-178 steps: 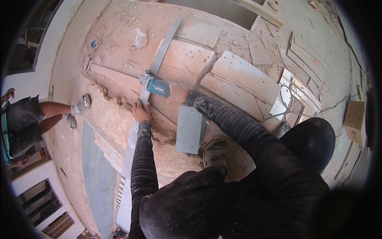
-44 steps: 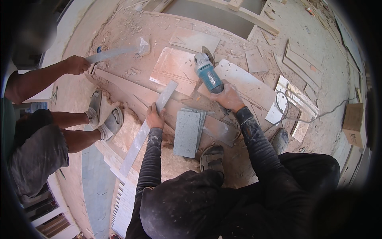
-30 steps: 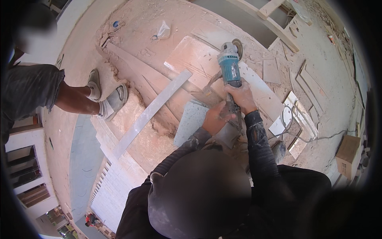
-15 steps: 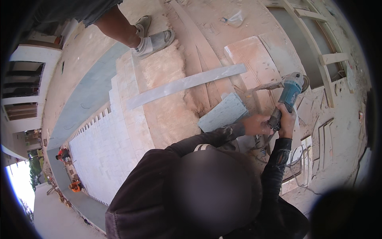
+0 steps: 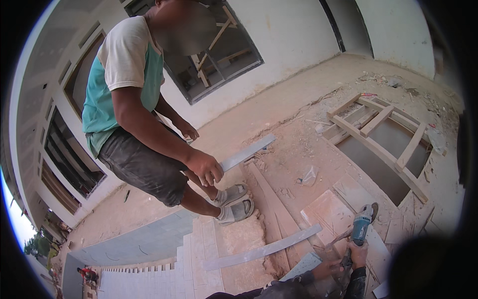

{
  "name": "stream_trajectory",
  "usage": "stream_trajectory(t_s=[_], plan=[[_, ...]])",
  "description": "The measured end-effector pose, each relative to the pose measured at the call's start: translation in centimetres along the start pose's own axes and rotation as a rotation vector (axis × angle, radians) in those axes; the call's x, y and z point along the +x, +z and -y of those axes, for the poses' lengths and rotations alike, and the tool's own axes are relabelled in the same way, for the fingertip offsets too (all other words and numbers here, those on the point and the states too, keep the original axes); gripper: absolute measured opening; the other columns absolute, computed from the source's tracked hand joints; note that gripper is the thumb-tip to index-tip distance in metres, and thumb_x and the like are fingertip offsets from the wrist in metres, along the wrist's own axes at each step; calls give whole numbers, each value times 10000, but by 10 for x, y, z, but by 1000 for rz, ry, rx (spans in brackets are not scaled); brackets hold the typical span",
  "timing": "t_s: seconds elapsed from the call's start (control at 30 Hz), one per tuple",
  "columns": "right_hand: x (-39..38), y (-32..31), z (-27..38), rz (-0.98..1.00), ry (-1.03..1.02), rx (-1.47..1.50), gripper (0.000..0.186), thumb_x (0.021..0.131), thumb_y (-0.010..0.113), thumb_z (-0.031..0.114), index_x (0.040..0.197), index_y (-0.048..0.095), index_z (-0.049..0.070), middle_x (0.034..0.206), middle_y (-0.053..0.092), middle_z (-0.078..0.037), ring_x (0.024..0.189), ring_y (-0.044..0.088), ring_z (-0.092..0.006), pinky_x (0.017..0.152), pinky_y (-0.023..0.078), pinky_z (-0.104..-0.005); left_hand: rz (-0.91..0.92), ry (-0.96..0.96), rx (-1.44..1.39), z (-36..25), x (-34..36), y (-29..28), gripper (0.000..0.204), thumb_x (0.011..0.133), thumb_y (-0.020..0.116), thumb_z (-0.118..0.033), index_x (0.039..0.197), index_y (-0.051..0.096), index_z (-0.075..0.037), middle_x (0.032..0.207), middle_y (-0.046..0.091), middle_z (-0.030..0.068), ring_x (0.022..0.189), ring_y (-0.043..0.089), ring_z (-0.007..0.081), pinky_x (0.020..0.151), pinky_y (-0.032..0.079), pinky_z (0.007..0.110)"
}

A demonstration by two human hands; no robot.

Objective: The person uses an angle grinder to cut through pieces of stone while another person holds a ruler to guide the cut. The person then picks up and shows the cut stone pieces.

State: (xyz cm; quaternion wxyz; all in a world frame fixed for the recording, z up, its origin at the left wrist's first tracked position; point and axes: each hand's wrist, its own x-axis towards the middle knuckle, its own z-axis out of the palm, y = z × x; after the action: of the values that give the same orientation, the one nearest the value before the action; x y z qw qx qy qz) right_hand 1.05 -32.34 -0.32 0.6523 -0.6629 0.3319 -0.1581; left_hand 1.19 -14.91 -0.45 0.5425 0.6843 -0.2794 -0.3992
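At the lower right my right hand (image 5: pixel 358 254) is closed round the body of a teal angle grinder (image 5: pixel 360 226), whose disc end points up and away. My left hand (image 5: pixel 326 269) is closed at the grinder's dark rear end, its fingers partly hidden. Left of the hands lie a bluish-grey slab (image 5: pixel 302 265) and a long grey strip (image 5: pixel 269 249). Beyond them rests a dusty pinkish slab (image 5: pixel 326 214). At the left stands a co-worker in a teal and white shirt (image 5: pixel 124 65), whose hand (image 5: pixel 205 168) is by another grey strip (image 5: pixel 249 152).
A timber frame (image 5: pixel 368 132) lies over a rectangular opening in the floor at the right. A clear plastic bag (image 5: pixel 309 176) is on the dusty ground. Pale tiles (image 5: pixel 149 284) and a blue-grey sunken wall (image 5: pixel 139 239) lie at lower left, with another person (image 5: pixel 88 275) farther off.
My view has tilted up, so the grinder and both hands sit lower in the picture. The co-worker's upper body and the strip by their hand have come into view.
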Motion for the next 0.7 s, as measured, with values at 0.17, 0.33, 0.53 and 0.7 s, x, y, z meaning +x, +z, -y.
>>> stream_trajectory(t_s=[0.17,0.33,0.53,0.7], plan=[[-1,1,1,11,122,80,429,693,723,104,1056,534,-25,850,607,-92,679,596,-191,612,497,-328,-177,-162,63,-3,-60,-36,461,951,632,-333,1332,572,-82,1180,663,80,1103,580,148,982,436,299],[-4,2,75,7,139,105,425,683,751,197,983,587,-55,837,636,-110,687,607,-192,605,493,-336,-416,-308,2,-4,-114,-46,387,925,682,-246,1260,627,-60,1082,684,43,980,619,114,866,495,279],[1,-7,44,17,183,-74,502,690,766,269,1053,617,-44,934,663,-154,844,636,-239,744,503,-353,-523,-366,-229,22,-124,-18,378,935,667,-211,1238,609,9,1039,678,64,938,611,108,846,489,258],[-5,-31,46,33,181,-53,502,696,765,273,1053,618,-48,936,666,-163,849,637,-245,753,499,-351,-516,-342,-174,16,-109,-13,320,928,665,-161,1192,636,19,1038,696,100,943,638,132,842,498,272]])
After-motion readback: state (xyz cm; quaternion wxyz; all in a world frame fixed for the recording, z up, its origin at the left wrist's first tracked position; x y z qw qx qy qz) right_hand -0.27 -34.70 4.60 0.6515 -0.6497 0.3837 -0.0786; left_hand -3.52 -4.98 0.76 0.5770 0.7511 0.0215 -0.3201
